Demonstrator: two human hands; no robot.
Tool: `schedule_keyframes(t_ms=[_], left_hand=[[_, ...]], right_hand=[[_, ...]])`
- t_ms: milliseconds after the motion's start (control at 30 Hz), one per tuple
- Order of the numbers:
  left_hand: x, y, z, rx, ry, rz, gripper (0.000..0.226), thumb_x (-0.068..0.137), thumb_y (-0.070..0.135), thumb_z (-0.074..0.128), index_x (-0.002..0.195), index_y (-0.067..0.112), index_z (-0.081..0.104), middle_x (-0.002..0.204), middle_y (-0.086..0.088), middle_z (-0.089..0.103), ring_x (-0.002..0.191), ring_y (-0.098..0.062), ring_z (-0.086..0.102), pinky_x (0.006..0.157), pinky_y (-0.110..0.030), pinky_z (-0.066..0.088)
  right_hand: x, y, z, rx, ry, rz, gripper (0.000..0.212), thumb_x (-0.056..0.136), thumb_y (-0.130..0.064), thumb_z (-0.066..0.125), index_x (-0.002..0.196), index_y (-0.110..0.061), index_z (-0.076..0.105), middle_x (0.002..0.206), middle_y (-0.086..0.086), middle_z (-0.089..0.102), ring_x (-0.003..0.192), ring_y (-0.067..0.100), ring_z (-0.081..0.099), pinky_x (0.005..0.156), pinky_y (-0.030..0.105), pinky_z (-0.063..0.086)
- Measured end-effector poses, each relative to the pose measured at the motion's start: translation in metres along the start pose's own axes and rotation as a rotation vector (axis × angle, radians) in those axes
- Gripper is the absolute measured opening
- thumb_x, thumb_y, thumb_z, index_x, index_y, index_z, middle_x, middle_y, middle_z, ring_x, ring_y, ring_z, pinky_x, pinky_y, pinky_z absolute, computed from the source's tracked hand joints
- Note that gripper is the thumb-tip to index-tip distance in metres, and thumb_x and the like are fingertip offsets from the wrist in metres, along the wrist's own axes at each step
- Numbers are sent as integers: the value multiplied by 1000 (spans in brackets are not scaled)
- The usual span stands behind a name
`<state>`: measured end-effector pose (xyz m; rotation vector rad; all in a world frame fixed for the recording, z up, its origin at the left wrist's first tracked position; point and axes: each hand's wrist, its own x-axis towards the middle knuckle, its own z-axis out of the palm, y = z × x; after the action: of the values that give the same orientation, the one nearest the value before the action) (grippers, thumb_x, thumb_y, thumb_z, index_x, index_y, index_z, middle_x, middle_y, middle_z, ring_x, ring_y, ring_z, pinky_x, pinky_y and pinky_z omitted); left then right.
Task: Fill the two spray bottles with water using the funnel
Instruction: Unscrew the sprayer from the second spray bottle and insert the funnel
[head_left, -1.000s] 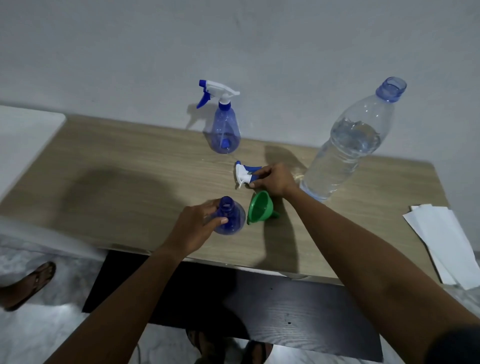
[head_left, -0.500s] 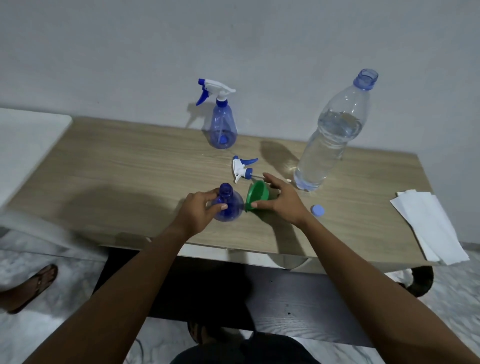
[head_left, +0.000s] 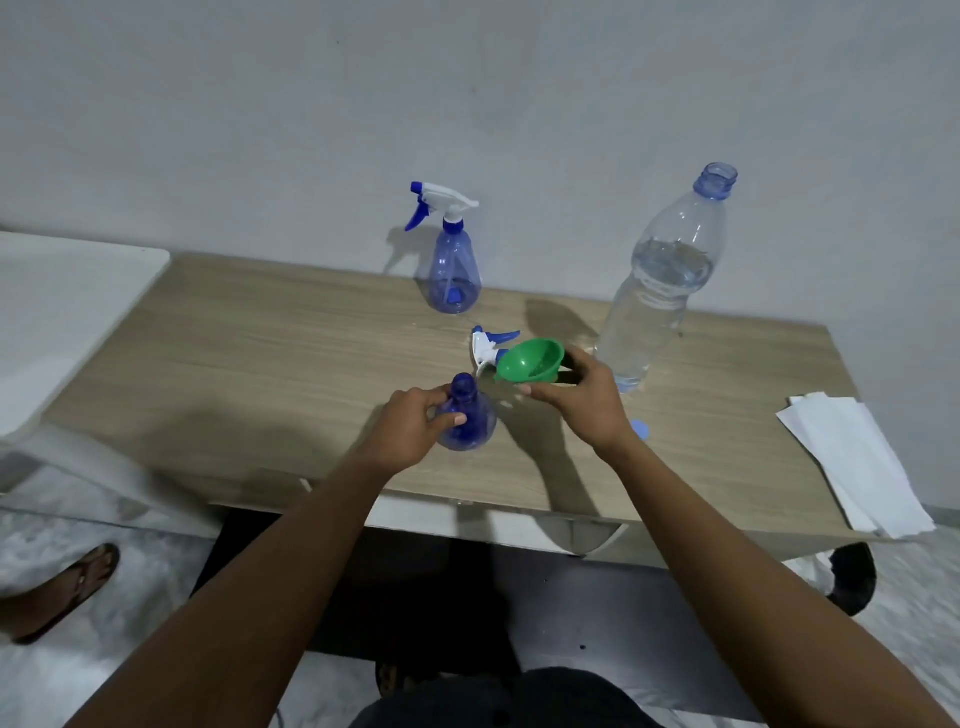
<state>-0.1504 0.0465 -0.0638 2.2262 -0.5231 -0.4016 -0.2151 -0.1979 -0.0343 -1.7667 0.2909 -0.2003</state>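
A single wide-angle head-worn camera looks forward and steeply down from above the light wood-grain tabletop (head_left: 311, 364), facing the plain grey wall (head_left: 467, 104) behind it. Both forearms reach in from the bottom edge, near the lens. The table fills the middle band, with pale marbled floor (head_left: 78, 675) visible beneath. No second view exists.

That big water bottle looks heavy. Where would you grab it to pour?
Probably round the ribbed middle of the water bottle, coming from its front right side. It stands upright, uncapped and mostly full, and the right hand nearest it is busy holding the funnel, so that must be set down first.
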Motion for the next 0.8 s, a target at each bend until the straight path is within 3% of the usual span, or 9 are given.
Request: schedule_keyframes(t_ms=[100, 200, 433, 567, 667, 800], left_hand=[[1, 11, 8, -1, 28, 16, 22, 89, 28, 71, 110, 21, 74, 88, 8, 72, 81, -10, 64, 71, -23, 41], [7, 19, 17, 22, 26, 22, 14, 88, 29, 71, 93, 17, 75, 82, 1, 72, 75, -20, 64, 65, -29, 41], [11, 37, 28, 33, -24, 29, 20, 89, 30, 70, 88, 11, 76, 79, -9, 72, 68, -22, 61, 59, -28, 38], [17, 37, 31, 61, -20, -22, 30, 87, 39, 70, 84, 9, 73, 75, -6, 70, 63, -17, 60, 58, -32, 41], [18, 38, 31, 74, -32, -16, 35, 83, 48, 65, 86, 14, 73, 79, -3, 72, 71, -19, 65, 69, -40, 53], [18, 38, 31, 95, -53, -11, 31, 84, 44, 66, 94, 15, 73, 85, -4, 74, 77, -20, 67, 76, -45, 54]], right_hand=[[-3, -29, -3, 312, -17, -26, 57, 68, -16, 90, 122, -12, 70, 116, 10, 75, 108, 23, 71, 93, 36, 57], [-6, -44, -2, 432, -109, -34, 55, 70, -15, 85, 123, -12, 69, 122, 17, 72, 117, 32, 67, 102, 42, 54], [-12, -35, 2, 348, -117, -6, 55, 74, -2, 84, 127, -4, 66, 121, 16, 73, 119, 34, 66, 106, 45, 51], [-14, -34, 2, 329, -105, 3, 52, 74, 5, 83, 122, -9, 68, 118, 10, 75, 111, 22, 70, 100, 38, 54], [-16, -35, 4, 339, -102, -3, 52, 74, 8, 82, 121, -10, 68, 116, 8, 75, 106, 20, 72, 92, 31, 56], [-16, -35, 6, 323, -98, -24, 55, 74, 10, 81, 124, -11, 66, 117, 9, 75, 103, 23, 73, 91, 34, 57]])
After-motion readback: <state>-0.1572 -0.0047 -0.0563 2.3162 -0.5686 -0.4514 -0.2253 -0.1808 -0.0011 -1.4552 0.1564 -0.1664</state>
